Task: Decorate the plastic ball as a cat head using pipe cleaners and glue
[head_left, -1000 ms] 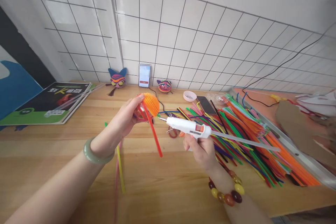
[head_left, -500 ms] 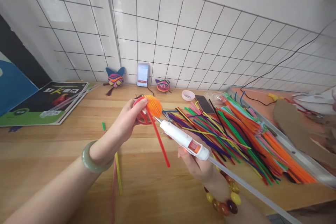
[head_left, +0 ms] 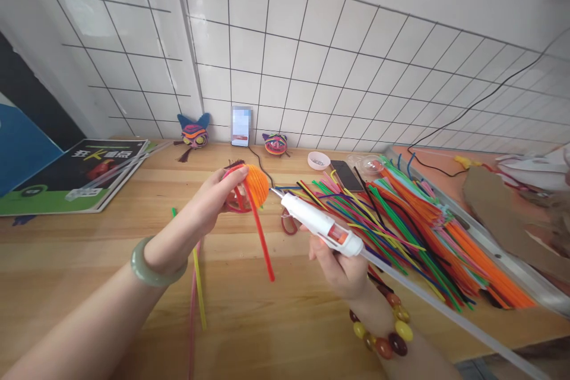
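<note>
My left hand [head_left: 218, 193] is closed round a rounded craft piece [head_left: 257, 186] covered in orange and pink pipe cleaners. From under the thumb a red pipe cleaner [head_left: 263, 243] hangs down over its front, with the lower end loose. In my right hand [head_left: 341, 267] is a white hot glue gun [head_left: 318, 222], a long clear glue stick [head_left: 436, 294] sticking out of its back. The nozzle points at the orange side and stands a little apart from it. Scissors with dark red handles [head_left: 289, 222] lie on the table behind the gun, partly covered.
Many loose pipe cleaners [head_left: 401, 243] are spread on the right. Along the wall stand two colourful animal-face crafts [head_left: 195, 132], a lit phone [head_left: 241, 127] and a pink bowl [head_left: 319, 160]. A magazine [head_left: 107, 169] lies left; cardboard [head_left: 499, 225] lies right.
The glue gun has drawn back to the right, its nozzle away from the craft piece. My left hand with the piece has shifted slightly left, and the scissors' handles show more.
</note>
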`<state>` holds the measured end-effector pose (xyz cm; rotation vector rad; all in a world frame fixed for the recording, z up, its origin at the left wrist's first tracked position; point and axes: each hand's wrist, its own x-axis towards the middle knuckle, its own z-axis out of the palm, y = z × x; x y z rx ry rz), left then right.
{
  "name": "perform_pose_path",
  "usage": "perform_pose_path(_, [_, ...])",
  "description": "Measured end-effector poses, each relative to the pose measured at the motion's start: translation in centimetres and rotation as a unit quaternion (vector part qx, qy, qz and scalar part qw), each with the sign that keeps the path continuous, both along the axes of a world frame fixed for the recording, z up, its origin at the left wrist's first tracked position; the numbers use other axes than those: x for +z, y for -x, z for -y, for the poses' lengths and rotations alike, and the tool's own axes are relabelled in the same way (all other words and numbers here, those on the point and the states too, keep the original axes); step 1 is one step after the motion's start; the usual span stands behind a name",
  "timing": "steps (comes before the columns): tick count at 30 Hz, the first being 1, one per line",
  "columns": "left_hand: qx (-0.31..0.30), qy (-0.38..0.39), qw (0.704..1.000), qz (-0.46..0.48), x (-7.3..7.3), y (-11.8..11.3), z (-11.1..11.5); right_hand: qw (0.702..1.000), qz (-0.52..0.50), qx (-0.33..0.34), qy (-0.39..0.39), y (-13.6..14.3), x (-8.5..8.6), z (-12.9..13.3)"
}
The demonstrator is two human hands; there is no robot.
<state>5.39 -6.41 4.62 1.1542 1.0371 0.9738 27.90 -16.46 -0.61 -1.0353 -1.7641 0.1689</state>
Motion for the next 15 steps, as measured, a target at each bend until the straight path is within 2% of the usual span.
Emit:
perform_pose_path(3, [-0.026,0.057,0.998,0.003,-0.1,0.6,-0.6,0.999,-0.009,0.02,0.023,-0.2,0.1,-0.2])
perform_pose_path(7, [-0.035,0.112,0.993,0.029,-0.5,0.3,-0.6,0.996,0.07,0.009,-0.05,0.4,1.2,0.3])
perform_pose_path(11, [-0.044,0.112,0.991,0.05,-0.8,-0.3,-0.2,0.977,0.147,-0.026,-0.151,1.3,2.0,0.8])
perform_pose_path(15, [-0.056,0.071,0.995,0.045,-0.8,-0.6,0.3,0.96,0.189,-0.065,-0.196,1.7,2.3,0.9])
